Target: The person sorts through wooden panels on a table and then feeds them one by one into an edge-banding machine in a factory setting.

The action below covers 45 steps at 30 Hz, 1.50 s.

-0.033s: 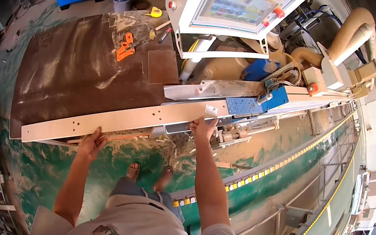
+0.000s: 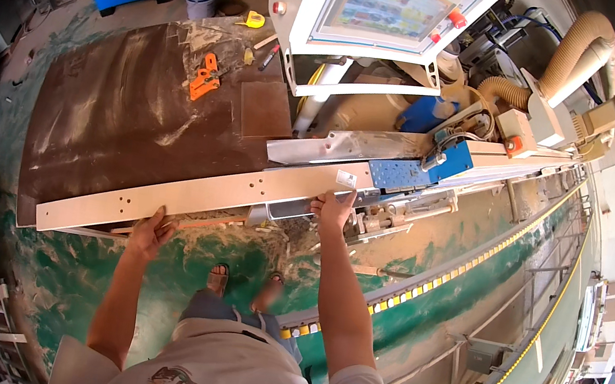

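The person holds a long pale board (image 2: 203,193) with 2 hands, spread well apart along its near edge. The left hand (image 2: 149,234) grips the edge near the board's left end, fingers curled over it; the right hand (image 2: 334,211) clasps the edge near the right end, beside a small white label. The wide spacing seems meant to keep so long and thin a piece level and stop it swinging.

The board lies flat, partly on the brown table (image 2: 109,120) and partly on the machine's infeed (image 2: 406,177). Its long axis runs from lower left to upper right, the right end pointing into the machine, just beside the blue guide block, in line with the long track (image 2: 538,160) beyond. Small drilled holes show on its upper face.

Orange clamps (image 2: 203,77) lie well apart on the table; a control screen (image 2: 385,3) stands above.
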Each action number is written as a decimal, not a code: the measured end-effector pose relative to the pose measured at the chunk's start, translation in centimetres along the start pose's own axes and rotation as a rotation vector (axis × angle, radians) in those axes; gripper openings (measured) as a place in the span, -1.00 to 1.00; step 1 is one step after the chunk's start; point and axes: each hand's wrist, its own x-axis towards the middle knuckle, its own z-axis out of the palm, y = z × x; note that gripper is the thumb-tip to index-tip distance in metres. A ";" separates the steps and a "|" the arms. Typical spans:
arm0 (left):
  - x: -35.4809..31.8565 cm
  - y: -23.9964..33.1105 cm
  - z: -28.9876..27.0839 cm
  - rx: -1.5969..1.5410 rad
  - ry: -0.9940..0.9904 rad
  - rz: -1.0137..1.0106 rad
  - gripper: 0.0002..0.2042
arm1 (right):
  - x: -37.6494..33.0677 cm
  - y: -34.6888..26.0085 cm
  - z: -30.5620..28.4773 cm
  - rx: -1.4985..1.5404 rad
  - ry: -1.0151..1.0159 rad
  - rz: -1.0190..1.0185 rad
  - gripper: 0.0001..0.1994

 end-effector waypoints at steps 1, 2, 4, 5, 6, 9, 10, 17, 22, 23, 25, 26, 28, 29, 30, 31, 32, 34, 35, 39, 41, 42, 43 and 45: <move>0.2 0.6 0.4 0.051 0.014 -0.027 -0.71 | 0.6 0.1 0.1 0.024 -0.016 -0.001 -0.08; 0.3 1.0 1.0 0.103 0.025 -0.056 -0.69 | 1.2 0.1 0.0 0.048 -0.029 -0.002 -0.07; 0.1 2.1 1.6 0.202 0.083 -0.050 -0.63 | 1.3 0.2 0.6 0.099 -0.043 0.017 -0.05; 0.0 2.6 1.9 0.253 0.110 -0.049 -0.60 | 1.3 0.2 0.8 0.116 -0.049 0.026 -0.05; -0.5 3.1 1.5 0.277 0.103 -0.074 -0.56 | 0.9 0.2 1.1 0.130 -0.057 0.042 -0.05; 0.2 3.6 0.6 0.328 0.067 -0.129 -0.46 | 1.7 0.7 -0.4 0.183 -0.079 0.092 -0.07; 0.1 3.4 0.1 0.325 0.085 -0.119 -0.44 | 1.7 0.5 -0.6 0.188 -0.090 0.105 -0.07; -0.8 4.1 -4.6 0.179 0.354 -0.092 -0.40 | 3.0 -1.1 -2.6 0.175 -0.137 0.171 -0.12; -1.1 4.5 -6.0 0.205 0.453 -0.038 -0.45 | 7.0 -3.7 -6.3 0.134 -0.205 0.138 -0.55; -1.2 4.4 -6.0 0.216 0.458 -0.031 -0.45 | 7.7 -4.5 -7.0 0.106 -0.205 0.130 -0.75; -0.7 4.4 -5.9 0.217 0.471 -0.032 -0.48 | 9.0 -5.2 -8.4 0.135 -0.205 0.117 -0.70; -0.6 4.3 -6.0 0.216 0.479 -0.033 -0.49 | 9.6 -5.6 -9.2 0.149 -0.206 0.112 -0.68; -0.5 4.4 -6.8 0.237 0.442 -0.050 -0.50 | 10.9 -6.4 -10.2 0.143 -0.185 0.108 -0.72; -0.4 4.3 -7.2 0.246 0.425 -0.059 -0.50 | 11.6 -6.8 -10.7 0.149 -0.177 0.106 -0.73; -0.1 4.3 -6.6 0.257 0.421 -0.063 -0.49 | 12.5 -6.8 -11.8 0.156 -0.162 0.099 -0.74; 0.2 4.3 -6.0 0.268 0.417 -0.067 -0.49 | 13.7 -6.6 -13.0 0.150 -0.178 0.070 -0.73; -0.3 4.1 -5.5 0.272 0.430 -0.068 -0.48 | 14.5 -6.8 -13.3 0.143 -0.180 0.081 -0.72; -0.5 4.2 -4.6 0.310 0.445 -0.070 -0.46 | 15.5 -7.7 -13.9 0.129 -0.176 0.094 -0.72; -0.9 4.2 -4.2 0.325 0.455 -0.070 -0.44 | 16.0 -7.9 -14.6 0.114 -0.129 0.092 -0.72; -0.9 4.6 -3.5 0.355 0.377 -0.062 -0.42 | 15.9 -7.6 -14.5 0.082 0.052 0.056 -0.72; -0.3 4.5 -5.6 0.337 0.332 -0.065 -0.43 | 12.4 -5.8 -11.9 0.096 -0.027 0.036 -0.70; -0.3 4.2 -5.8 0.324 0.328 -0.067 -0.43 | 9.8 -4.5 -10.4 0.108 -0.096 0.015 -0.66; -0.6 4.3 -5.7 0.312 0.314 -0.067 -0.43 | 6.8 -3.4 -8.8 0.071 -0.132 0.047 -0.59; -0.6 4.2 -5.2 0.287 0.301 -0.059 -0.44 | 0.8 -0.6 -5.8 -0.009 -0.224 0.088 -0.42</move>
